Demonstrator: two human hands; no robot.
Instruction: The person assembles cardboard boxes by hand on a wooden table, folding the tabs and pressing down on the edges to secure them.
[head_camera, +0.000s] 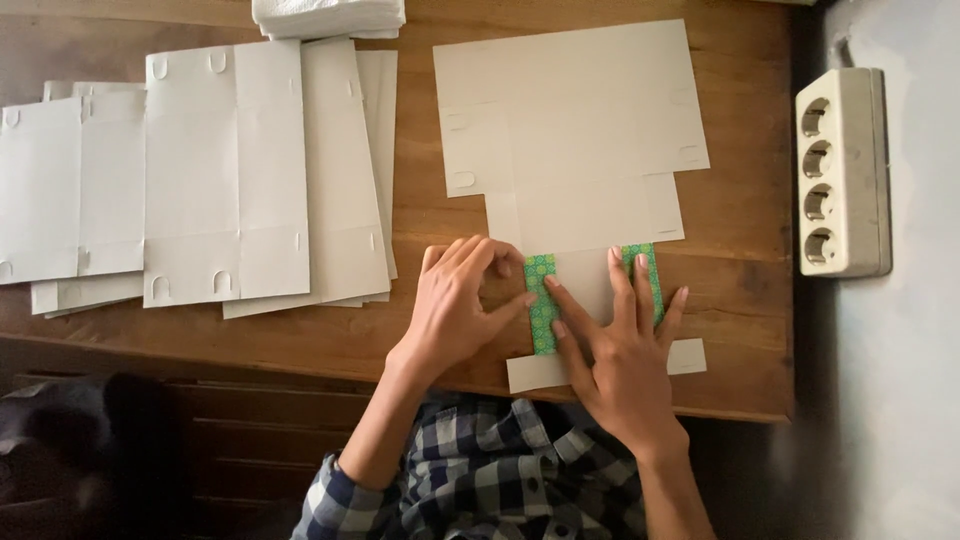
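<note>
A flat, die-cut cardboard box blank (570, 130) lies unfolded on the wooden desk (740, 215), its narrow end reaching to the near edge of the desk in front of the person. At that near end two side flaps are folded inward, showing their green patterned faces: the left green flap (541, 303) and the right green flap (645, 275). The left hand (455, 305) rests just left of the blank, fingers curled and half closed, its fingertips pressing the left green flap down; it clasps nothing. The right hand (620, 350) lies flat and spread open over the panel between the two flaps, fingertips touching both, holding nothing. To the left, well apart from the hands, sits a stack of more flat box blanks (225, 170), fanned out and overlapping. A folded white cloth or paper pile (328, 15) sits at the far edge. A white four-socket power strip (840, 170) is at the right, just past the desk.
</note>
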